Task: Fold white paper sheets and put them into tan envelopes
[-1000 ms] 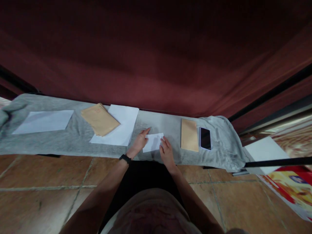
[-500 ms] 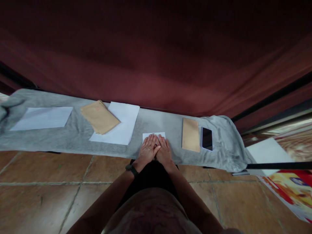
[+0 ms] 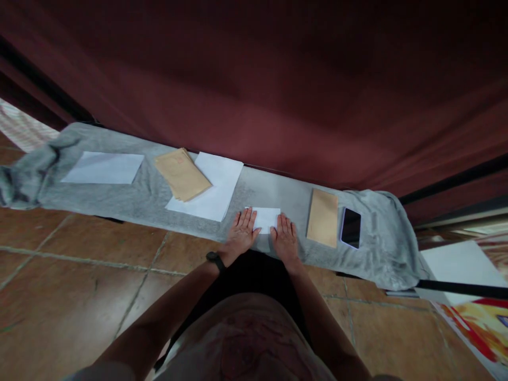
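A small folded sheet of white paper (image 3: 266, 218) lies flat on the grey cloth in front of me. My left hand (image 3: 242, 230) rests palm down on its left end, fingers stretched out. At its right end my right hand (image 3: 285, 236) also lies flat, thumb on the edge of the paper. Between the two hands the middle of the paper shows. To the right of my right hand lies a brown envelope (image 3: 323, 217). Up and left of my left hand, a stack of brown envelopes (image 3: 183, 174) partly covers larger white sheets (image 3: 221, 186).
The grey cloth (image 3: 146, 208) covers a long narrow bench or table. A phone (image 3: 351, 227) lies right of the single envelope, and another white sheet (image 3: 103, 168) lies far left. A dark red curtain (image 3: 254, 121) hangs behind. A black bar (image 3: 464, 288) juts out at the right.
My hands, side by side over the middle of the paper before, have slid apart to its two ends. The view has shifted and tilted slightly.
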`<action>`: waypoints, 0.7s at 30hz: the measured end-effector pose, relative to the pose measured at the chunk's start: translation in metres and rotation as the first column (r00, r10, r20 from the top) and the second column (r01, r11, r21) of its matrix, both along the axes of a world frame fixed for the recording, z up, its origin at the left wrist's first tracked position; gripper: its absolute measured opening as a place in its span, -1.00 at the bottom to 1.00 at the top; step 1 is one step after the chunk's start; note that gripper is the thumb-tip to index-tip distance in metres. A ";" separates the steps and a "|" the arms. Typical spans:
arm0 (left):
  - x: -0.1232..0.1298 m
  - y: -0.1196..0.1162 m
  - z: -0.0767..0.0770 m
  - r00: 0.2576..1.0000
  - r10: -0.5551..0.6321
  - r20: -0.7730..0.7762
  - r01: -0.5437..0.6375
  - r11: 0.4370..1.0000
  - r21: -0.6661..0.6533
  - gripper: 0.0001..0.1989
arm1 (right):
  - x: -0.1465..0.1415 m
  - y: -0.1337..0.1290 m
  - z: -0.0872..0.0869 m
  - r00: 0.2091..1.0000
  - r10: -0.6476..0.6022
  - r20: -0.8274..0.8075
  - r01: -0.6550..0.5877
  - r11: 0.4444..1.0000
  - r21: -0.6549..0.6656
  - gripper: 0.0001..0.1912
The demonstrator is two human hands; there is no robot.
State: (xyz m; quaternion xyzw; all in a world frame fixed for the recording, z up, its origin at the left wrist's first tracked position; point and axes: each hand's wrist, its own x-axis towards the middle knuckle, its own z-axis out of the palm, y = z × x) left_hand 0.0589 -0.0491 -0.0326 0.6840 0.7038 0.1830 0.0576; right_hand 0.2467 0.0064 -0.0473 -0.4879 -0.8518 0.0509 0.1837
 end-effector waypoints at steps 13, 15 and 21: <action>0.025 -0.004 0.014 0.975 -0.214 -0.052 0.213 0.977 -0.018 -0.42 | 0.007 -0.003 0.000 1.000 -0.020 0.012 0.020 1.000 0.003 -0.38; 0.032 -0.004 0.011 0.963 -0.268 -0.040 0.268 0.963 -0.004 -0.43 | 0.007 -0.003 0.002 1.000 -0.010 0.024 0.010 1.000 -0.011 -0.39; 0.034 -0.004 0.006 0.946 -0.322 -0.046 0.322 0.947 -0.012 -0.44 | 0.007 -0.003 0.004 0.999 0.011 0.049 -0.011 1.000 0.001 -0.40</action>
